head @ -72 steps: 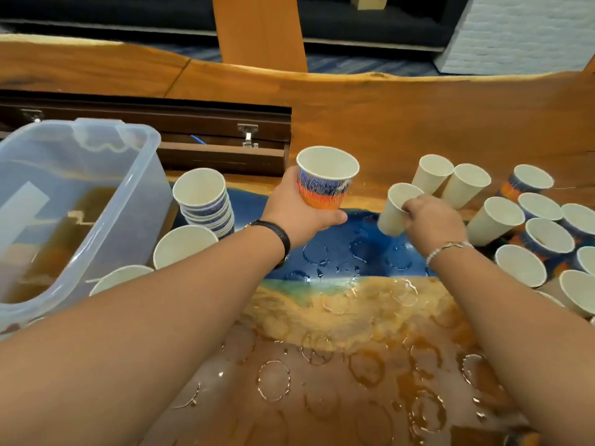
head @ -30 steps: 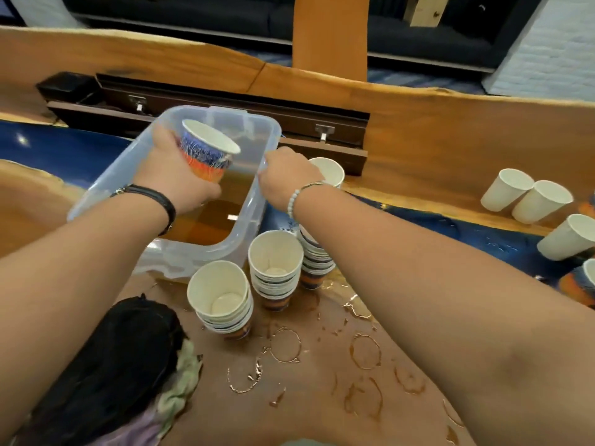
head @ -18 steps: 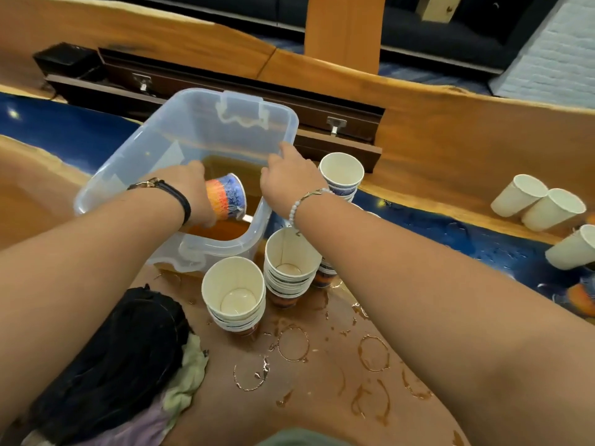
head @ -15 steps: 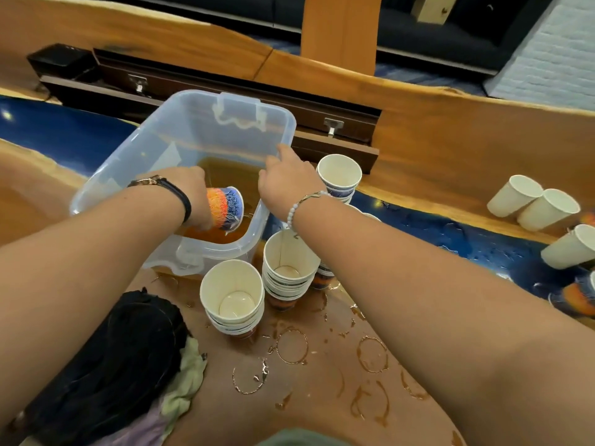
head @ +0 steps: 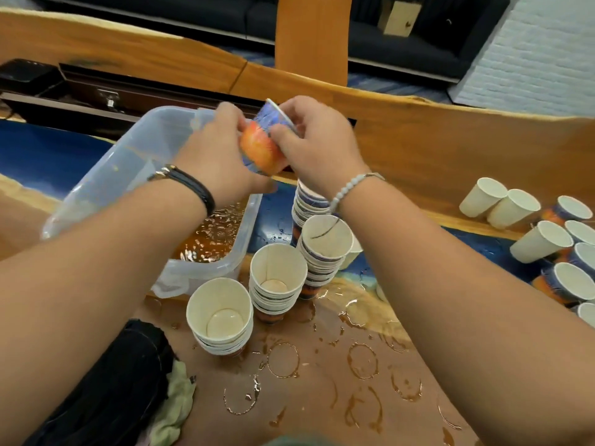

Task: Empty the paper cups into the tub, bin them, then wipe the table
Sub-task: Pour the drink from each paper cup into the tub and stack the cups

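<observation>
Both grips were closed on one printed cup (head: 261, 146). The left grip (head: 219, 152) wrapped fingers and thumb round the side near the base, and the right grip (head: 317, 146) pinched the wall just under the rim. The cup hung in the air between them, tilted. Its long axis ran from the base, low and toward the person, up to the rim, high and away, with the mouth turned off to the right grip's side. Whether a second cup was nested inside it could not be told.

The relation that mattered, as I judge it, was the drop straight down. The tallest stack (head: 309, 202) of emptied cups stood mouth-up on the desk (head: 322, 420), just beneath the right grip's wrist. To nest there, the held cup would have to be swung upright and lowered a little toward the person. The right grip was the nearer of the two to that stack.

The tub (head: 151, 140), holding brown liquid, lay below the left grip and out to its far side, its wall passing under that wrist. The loose cups (head: 515, 209) sat well apart, out beyond the right forearm, probably yet to be emptied.
</observation>
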`<state>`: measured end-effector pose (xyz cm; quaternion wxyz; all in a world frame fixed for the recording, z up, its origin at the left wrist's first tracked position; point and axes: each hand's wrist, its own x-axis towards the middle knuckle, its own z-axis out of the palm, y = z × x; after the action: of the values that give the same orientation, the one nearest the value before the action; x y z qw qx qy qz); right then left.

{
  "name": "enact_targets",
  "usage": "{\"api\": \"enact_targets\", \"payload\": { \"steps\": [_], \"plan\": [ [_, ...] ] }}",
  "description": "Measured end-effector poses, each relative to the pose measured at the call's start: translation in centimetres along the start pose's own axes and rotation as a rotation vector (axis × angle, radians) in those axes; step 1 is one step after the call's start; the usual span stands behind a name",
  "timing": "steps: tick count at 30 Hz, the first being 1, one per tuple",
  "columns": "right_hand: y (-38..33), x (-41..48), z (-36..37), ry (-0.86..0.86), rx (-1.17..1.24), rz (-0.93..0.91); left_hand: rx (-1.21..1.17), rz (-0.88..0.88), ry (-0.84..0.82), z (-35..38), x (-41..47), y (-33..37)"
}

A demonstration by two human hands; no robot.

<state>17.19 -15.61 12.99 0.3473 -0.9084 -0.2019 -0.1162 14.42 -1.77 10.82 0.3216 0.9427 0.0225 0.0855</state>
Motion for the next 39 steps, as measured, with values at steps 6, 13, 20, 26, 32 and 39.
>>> {"api": "enact_targets", "payload": {
  "steps": [6, 13, 20, 26, 32, 39],
  "plan": [
    [3.4, -4.5, -4.8, 0.056, -0.392, 0.040, -0.036, 0.145, -0.055, 6.0, 0.6, 1.0],
    [3.9, -10.0, -5.1, 0.195, -0.348, -0.133, 0.093, 0.121, -0.062, 8.3, 0.7, 0.3],
    [5.8, -11.7, -1.7, -0.048, -0.436, -0.143, 0.061, 0.064, -0.068, 8.2, 0.6, 0.4],
    [7.9, -13.3, 0.6, -0.308, -0.502, -0.010, 0.067, 0.054, -0.091, 8.2, 0.6, 0.5],
    [10.0, -15.2, -1.6, -0.056, -0.450, 0.020, -0.002, 0.032, -0.051, 7.2, 1.2, 3.1],
    [16.8, -19.6, -10.6, -0.233, -0.679, 0.510, -0.163, 0.454, -0.107, 11.3, -1.9, 15.2]
  ]
}}
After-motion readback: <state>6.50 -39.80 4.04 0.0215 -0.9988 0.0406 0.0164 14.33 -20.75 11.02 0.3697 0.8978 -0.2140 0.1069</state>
